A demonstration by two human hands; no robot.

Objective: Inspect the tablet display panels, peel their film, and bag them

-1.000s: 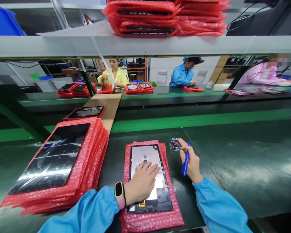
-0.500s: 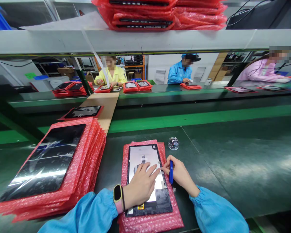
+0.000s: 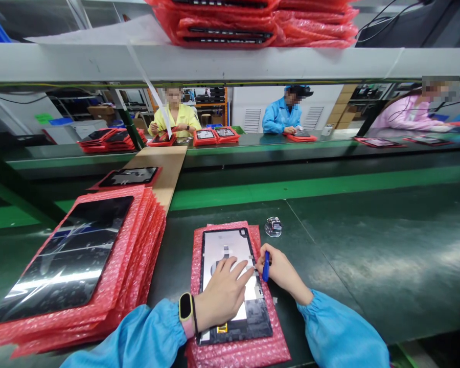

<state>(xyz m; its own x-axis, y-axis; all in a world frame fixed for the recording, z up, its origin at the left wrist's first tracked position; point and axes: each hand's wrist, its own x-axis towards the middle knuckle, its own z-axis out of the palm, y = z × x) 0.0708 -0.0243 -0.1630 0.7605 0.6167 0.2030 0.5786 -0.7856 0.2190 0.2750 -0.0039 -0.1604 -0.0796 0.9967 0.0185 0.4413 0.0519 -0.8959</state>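
Note:
A tablet screen panel (image 3: 230, 245), its inner side up, lies on pink bubble-wrap sleeves (image 3: 274, 332). My left hand (image 3: 225, 286) rests across the panel's middle with its fingers spread, covering part of the pale surface. At the panel's right edge, my right hand (image 3: 278, 268) is closed on a blue pen-shaped tool (image 3: 266, 266). The tool's tip is hidden, so I cannot tell what kind it is. My right fingertips touch or nearly touch the panel's frame. Just beyond that hand sits a small clear disc with tiny parts (image 3: 273, 226).
On the left rises a stack of red bubble-wrap sleeves (image 3: 138, 255) topped by a glossy dark screen (image 3: 72, 255). A brown board (image 3: 172, 174) bridges to the far bench, where several co-workers sit. Overhead runs a grey shelf (image 3: 222, 64) loaded with wrapped panels (image 3: 230, 25).
The blue tool has shifted slightly left and up with my right hand along the panel's edge. My left hand stays in place on the panel.

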